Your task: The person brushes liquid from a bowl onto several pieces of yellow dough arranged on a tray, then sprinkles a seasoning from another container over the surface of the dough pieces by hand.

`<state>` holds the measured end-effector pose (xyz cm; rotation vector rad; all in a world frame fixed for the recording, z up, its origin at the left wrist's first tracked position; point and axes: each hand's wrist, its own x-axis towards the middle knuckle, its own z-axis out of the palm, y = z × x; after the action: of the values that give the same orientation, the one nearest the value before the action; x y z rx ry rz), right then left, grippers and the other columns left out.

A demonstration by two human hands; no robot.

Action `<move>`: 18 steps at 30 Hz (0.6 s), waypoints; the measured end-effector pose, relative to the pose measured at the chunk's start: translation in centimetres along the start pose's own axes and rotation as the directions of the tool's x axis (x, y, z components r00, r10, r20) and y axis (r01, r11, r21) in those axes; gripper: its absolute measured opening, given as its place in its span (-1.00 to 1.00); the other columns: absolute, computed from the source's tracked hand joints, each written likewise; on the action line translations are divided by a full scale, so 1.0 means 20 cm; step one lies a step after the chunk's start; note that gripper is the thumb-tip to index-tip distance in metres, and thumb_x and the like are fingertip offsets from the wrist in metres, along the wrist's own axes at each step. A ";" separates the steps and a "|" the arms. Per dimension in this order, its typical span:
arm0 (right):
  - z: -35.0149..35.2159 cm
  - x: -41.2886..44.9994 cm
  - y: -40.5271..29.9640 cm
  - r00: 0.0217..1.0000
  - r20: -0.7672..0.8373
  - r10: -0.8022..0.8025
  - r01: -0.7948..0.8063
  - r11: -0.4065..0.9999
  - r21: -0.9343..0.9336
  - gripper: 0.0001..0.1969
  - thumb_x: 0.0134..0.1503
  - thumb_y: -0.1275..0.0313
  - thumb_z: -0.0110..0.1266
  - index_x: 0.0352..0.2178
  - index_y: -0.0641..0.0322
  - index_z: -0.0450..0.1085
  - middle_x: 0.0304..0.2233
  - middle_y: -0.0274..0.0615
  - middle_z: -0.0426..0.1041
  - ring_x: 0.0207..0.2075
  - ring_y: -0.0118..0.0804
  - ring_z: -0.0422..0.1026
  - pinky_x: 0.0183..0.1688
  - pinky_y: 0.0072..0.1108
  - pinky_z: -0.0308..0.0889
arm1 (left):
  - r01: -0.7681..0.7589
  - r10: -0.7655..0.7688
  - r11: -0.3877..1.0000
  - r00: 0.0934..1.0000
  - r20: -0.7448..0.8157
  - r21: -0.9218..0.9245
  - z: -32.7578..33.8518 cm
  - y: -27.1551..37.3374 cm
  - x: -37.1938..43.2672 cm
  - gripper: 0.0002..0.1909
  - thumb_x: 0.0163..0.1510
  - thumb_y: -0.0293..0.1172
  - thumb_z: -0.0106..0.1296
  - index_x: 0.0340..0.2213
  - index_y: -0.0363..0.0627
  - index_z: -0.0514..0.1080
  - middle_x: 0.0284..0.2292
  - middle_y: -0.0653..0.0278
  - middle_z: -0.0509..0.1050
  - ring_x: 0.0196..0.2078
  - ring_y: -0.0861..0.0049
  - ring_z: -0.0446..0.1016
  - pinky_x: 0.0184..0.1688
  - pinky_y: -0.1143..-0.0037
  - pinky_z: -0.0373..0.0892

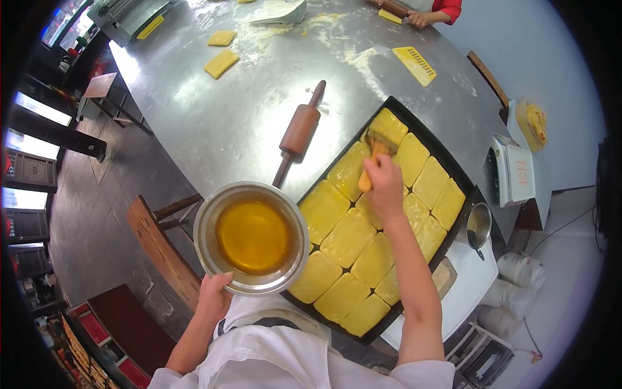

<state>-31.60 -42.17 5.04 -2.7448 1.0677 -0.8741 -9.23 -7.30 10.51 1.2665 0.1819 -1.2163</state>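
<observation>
My left hand (216, 296) grips the near rim of a round metal bowl (300, 243), its thumb over the edge. Golden liquid (253, 236) fills the lower part of the bowl. In my right hand (385, 187) is a pastry brush (365, 181) with a wooden handle. Its bristles press on a dough piece near the far corner of a black baking tray (440, 146). Flat yellow dough rectangles (349, 237) lie in rows across the tray, several with a wet shine. The forearm hides some pieces on the right side.
A wooden rolling pin (300, 129) lies on the metal table (170, 121) beyond the bowl. Further off are a yellow scraper (415, 65), loose dough pieces (221, 63) and flour. Across the table, another person's hand (418, 19) holds a rolling pin. A metal pot (478, 224) stands at right.
</observation>
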 end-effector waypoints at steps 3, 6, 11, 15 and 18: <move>-0.18 -0.07 -0.15 0.993 0.115 0.008 -0.023 0.991 0.135 -0.62 -0.14 0.65 0.10 -0.19 0.20 0.42 -0.26 -0.09 0.37 -0.24 -0.03 0.39 -0.20 -0.40 0.32 | 0.019 -0.019 1.000 1.000 -0.002 -0.013 0.00 -0.01 -0.01 -0.50 -0.01 -0.56 -0.14 0.03 -0.31 0.21 -0.06 0.10 0.42 -0.03 0.31 0.45 0.08 0.35 0.35; -0.39 -0.11 -0.27 0.989 0.067 0.132 -0.146 0.943 0.300 -0.67 -0.07 0.65 0.11 -0.19 0.24 0.42 -0.24 -0.10 0.39 -0.22 -0.09 0.41 -0.19 -0.47 0.32 | 0.029 -0.027 0.999 0.998 0.053 -0.031 -0.01 -0.03 0.01 -0.51 0.03 -0.59 -0.15 0.05 -0.30 0.20 -0.04 0.13 0.40 -0.01 0.35 0.41 0.06 0.39 0.30; -0.66 -0.12 -0.58 0.647 0.013 0.763 -0.448 0.366 0.815 -0.87 0.19 0.56 -0.02 -0.24 0.40 0.38 -0.28 -0.20 0.40 -0.41 -0.38 0.47 -0.26 -0.62 0.40 | 0.027 -0.038 0.995 0.992 0.117 0.092 0.01 -0.06 0.07 -0.61 0.07 -0.51 -0.09 -0.02 -0.29 0.29 -0.10 0.20 0.43 -0.06 0.47 0.40 0.02 0.46 0.30; -0.69 -0.18 -0.76 0.639 0.094 0.764 -0.417 0.240 0.877 -0.86 0.20 0.51 -0.01 -0.24 0.39 0.37 -0.32 -0.19 0.43 -0.45 -0.37 0.51 -0.31 -0.62 0.41 | 0.051 -0.078 0.988 0.979 0.190 0.143 0.09 -0.08 0.12 -0.64 0.09 -0.47 -0.11 -0.05 -0.26 0.30 -0.16 0.25 0.44 -0.10 0.53 0.40 0.00 0.49 0.30; -0.60 -0.23 -0.88 0.619 0.264 0.739 -0.548 0.166 0.820 -0.86 0.19 0.51 0.02 -0.24 0.36 0.38 -0.36 -0.24 0.44 -0.45 -0.41 0.53 -0.35 -0.66 0.40 | 0.061 -0.109 0.982 0.955 0.275 0.176 0.17 -0.09 0.14 -0.63 0.11 -0.44 -0.11 -0.03 -0.24 0.26 -0.18 0.27 0.42 -0.13 0.55 0.39 -0.07 0.48 0.33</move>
<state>-30.21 -24.27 17.35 -1.1458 1.2027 -1.0838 -11.08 -11.28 8.74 1.2194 -0.0776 -1.4983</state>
